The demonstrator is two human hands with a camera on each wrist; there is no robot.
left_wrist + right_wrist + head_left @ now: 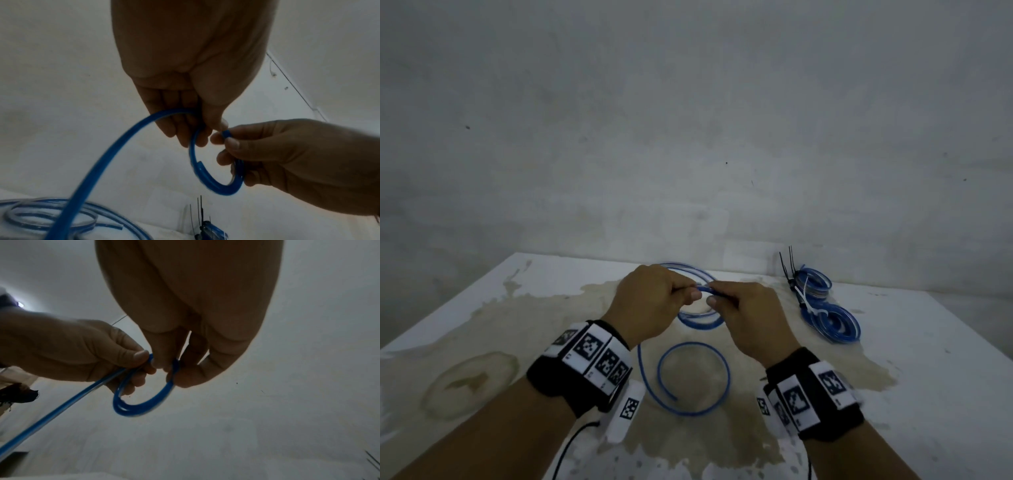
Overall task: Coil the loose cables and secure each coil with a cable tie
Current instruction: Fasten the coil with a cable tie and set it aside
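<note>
Both hands hold one blue cable (700,323) above the table's middle. My left hand (654,301) grips the cable (115,151) where its long end runs off, and my right hand (743,315) pinches the small loop (144,405) formed between the hands. The loop (216,183) hangs below the fingers. The cable's free part lies curled on the table (688,380) near my wrists. Two tied blue coils (832,318) lie at the right, with white ties on them, and black cable ties (789,270) stick up beside them.
The white table (928,377) is stained brown in the middle and stands against a grey wall (688,120). Another loose coil of blue cable (51,216) lies on the table behind my hands. Wrist bands with printed markers are on both forearms.
</note>
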